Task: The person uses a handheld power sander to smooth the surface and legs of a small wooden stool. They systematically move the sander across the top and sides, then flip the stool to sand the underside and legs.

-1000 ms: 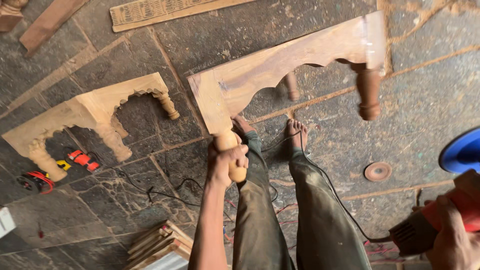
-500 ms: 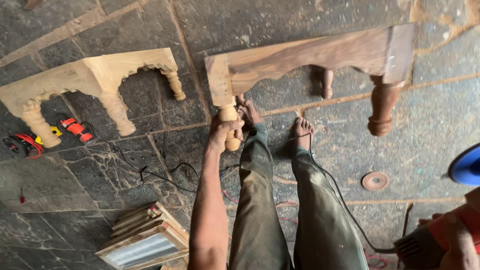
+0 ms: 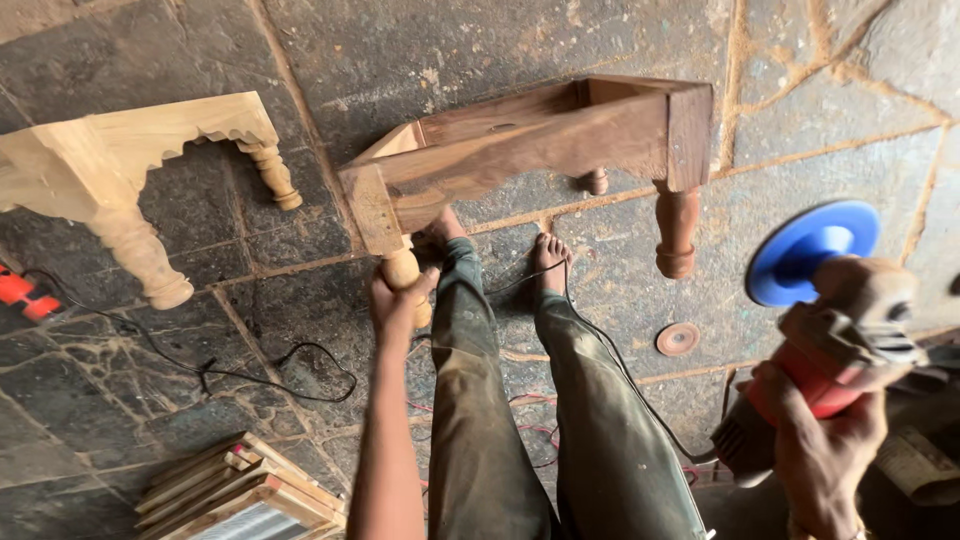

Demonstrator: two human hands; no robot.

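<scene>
**Dark stool and angle grinder**

Dark wooden stool: rectangular frame with scalloped apron and turned legs, tilted up off the stone floor, gripped at the near-left leg. Angle grinder: red body coated in dust, round blue disc facing forward, held aloft at lower right, well apart from the stool.

The left hand clasps a turned leg of the dark brown wooden stool; right of the stool, the right hand holds a red angle grinder with blue disc.
</scene>
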